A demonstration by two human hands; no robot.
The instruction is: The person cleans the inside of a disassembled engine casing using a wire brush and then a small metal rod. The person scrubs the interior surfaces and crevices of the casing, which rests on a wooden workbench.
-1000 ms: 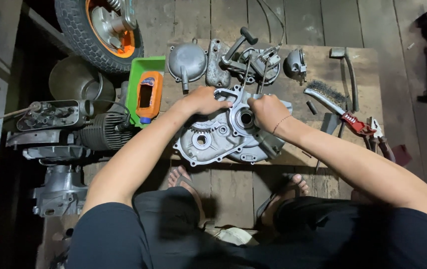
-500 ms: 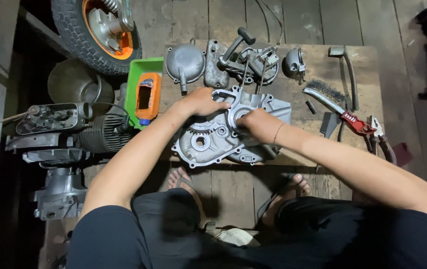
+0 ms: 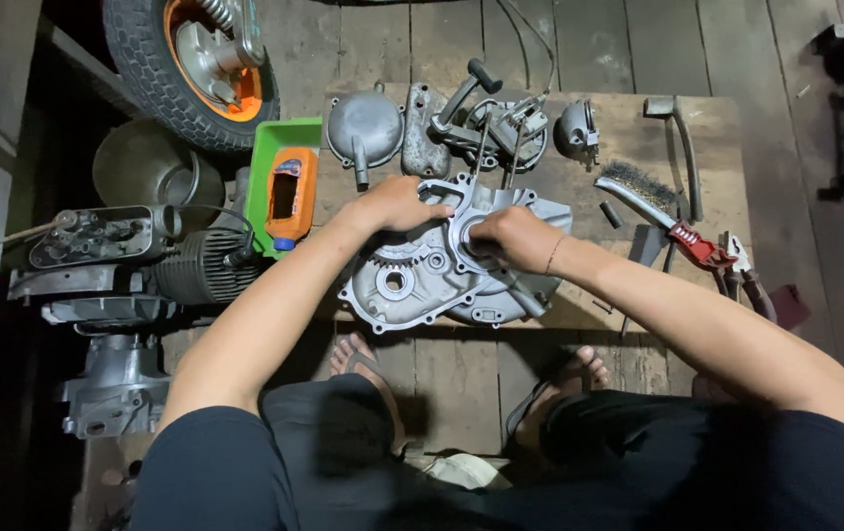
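Pressing my right hand (image 3: pixel 512 239) down over the round bore of the engine crankcase half (image 3: pixel 442 270), I am curling my fingers closed around something there that I cannot make out. My left hand (image 3: pixel 397 205) is lying flat with fingers spread on the casing's rim at ten o'clock, steadying it. I judge that even, square pressure matters here. The casing is bare grey cast aluminium, lying at the middle of the wooden board (image 3: pixel 619 138), a wire brush (image 3: pixel 633 187) at two o'clock.
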